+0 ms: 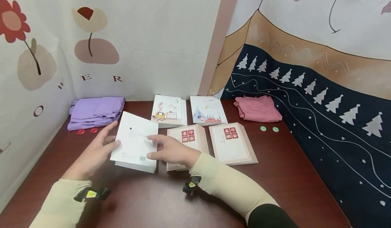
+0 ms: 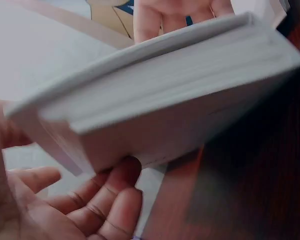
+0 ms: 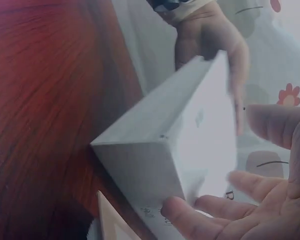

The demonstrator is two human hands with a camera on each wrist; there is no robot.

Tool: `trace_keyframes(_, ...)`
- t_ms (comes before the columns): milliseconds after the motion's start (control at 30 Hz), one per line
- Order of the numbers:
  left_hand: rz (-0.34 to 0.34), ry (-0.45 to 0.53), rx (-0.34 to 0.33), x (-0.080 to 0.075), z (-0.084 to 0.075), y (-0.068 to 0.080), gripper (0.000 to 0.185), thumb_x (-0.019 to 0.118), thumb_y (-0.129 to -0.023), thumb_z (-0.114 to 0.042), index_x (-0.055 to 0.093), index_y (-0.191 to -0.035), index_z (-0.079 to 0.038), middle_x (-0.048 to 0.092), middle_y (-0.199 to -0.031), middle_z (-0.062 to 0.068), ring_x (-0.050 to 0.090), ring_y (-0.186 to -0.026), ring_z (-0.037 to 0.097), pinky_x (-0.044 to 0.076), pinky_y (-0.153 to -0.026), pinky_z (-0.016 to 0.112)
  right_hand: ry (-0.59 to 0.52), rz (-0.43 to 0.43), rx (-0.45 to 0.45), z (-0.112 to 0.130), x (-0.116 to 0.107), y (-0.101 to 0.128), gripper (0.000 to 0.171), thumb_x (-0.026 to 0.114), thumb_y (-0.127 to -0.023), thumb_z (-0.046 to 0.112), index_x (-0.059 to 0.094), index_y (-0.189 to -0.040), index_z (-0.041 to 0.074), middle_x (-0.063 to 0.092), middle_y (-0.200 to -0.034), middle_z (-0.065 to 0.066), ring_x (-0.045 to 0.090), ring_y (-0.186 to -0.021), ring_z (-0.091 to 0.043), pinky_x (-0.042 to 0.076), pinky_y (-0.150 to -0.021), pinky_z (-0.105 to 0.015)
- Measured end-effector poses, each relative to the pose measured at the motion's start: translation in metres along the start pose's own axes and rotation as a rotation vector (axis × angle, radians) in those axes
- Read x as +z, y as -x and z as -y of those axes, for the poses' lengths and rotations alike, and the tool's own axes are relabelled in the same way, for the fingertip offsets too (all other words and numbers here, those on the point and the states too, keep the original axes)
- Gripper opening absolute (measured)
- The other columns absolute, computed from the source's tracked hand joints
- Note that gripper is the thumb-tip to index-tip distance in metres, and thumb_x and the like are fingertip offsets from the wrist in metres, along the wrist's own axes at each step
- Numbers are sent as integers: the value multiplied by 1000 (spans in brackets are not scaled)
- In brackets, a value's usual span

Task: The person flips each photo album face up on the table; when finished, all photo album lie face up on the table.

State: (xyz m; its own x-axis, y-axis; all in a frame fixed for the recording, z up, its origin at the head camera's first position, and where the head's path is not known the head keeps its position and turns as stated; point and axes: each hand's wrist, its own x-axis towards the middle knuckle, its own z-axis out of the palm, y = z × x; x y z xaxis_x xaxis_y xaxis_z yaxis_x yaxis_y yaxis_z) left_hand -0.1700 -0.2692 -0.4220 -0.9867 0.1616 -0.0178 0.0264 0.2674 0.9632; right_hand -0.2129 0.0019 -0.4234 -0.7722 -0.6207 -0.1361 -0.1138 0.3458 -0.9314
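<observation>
A thick white book (image 1: 134, 141), its barcode side facing up, is tilted just above the table. My left hand (image 1: 96, 153) grips its left edge, thumb on the upper cover; in the left wrist view the fingers (image 2: 117, 210) curl beneath. Over the right part of the cover lies my right hand (image 1: 172, 150), thumb and forefinger extended. The right wrist view shows fingertips (image 3: 177, 207) at the book's edge and the thumb apart from it. Just right are two cream books with red squares, one (image 1: 187, 146) partly behind my right hand, the other (image 1: 233, 145) fully visible.
Two stacks of illustrated white books (image 1: 168, 111) (image 1: 207, 110) stand at the back. Folded purple cloth (image 1: 96, 112) lies back left by red buttons (image 1: 93, 130); folded pink cloth (image 1: 258, 108) lies back right near green buttons (image 1: 275, 129). Printed curtains (image 1: 152, 44) border the table.
</observation>
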Motion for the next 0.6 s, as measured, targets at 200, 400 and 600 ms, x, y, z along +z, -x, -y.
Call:
trace_keyframes(200, 71, 125, 170, 6, 4, -2, 58, 37, -116, -20, 17, -169, -13, 61, -128, -15, 69, -106, 3, 58, -86, 20, -72, 34, -12, 3, 3, 0, 91, 78, -97, 25, 23, -170, 27, 41, -164, -22, 57, -138, -25, 50, -107, -28)
trace_keyframes(400, 179, -28, 186, 18, 10, -6, 55, 32, -117, -23, 21, -167, -4, 62, -142, -4, 65, -117, 1, 57, -93, 26, -238, 16, 73, 3, 7, 1, 85, 61, -106, 46, 6, -170, 41, 45, -161, -24, 55, -141, -34, 60, -96, -54)
trace_keyframes(600, 222, -142, 149, 24, 12, -7, 55, 33, -116, -25, 24, -166, -3, 56, -150, 28, 59, -122, -1, 54, -97, 36, -410, -178, 91, 5, 10, 3, 111, 77, -97, 29, -5, -170, 39, 59, -144, -27, 76, -102, -31, 65, -80, -54)
